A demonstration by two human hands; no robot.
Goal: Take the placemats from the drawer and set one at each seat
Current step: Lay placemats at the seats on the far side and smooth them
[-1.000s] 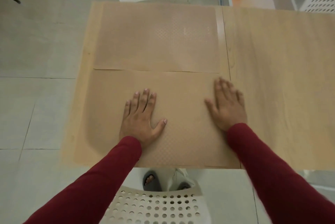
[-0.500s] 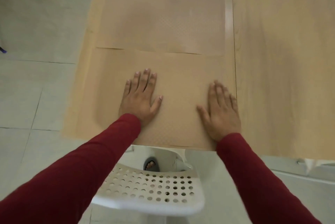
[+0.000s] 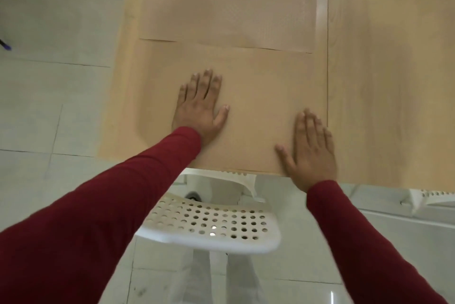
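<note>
Two tan, finely textured placemats lie on the light wooden table (image 3: 384, 82). The near placemat (image 3: 258, 97) reaches the table's front edge, and the far placemat (image 3: 229, 6) butts against its far edge. My left hand (image 3: 200, 109) lies flat on the middle of the near placemat, fingers straight and together. My right hand (image 3: 309, 151) presses flat on that mat's near right corner, with its heel over the table edge.
A white perforated chair (image 3: 209, 225) stands tucked in just below the table's front edge, between my arms. A second white chair (image 3: 433, 196) peeks out at the right. Pale floor tiles (image 3: 49, 82) spread to the left of the table.
The camera has tilted down and back, so the table slid up the frame and the near chair came into fuller view. My right hand has slipped toward the mat's near right corner.
</note>
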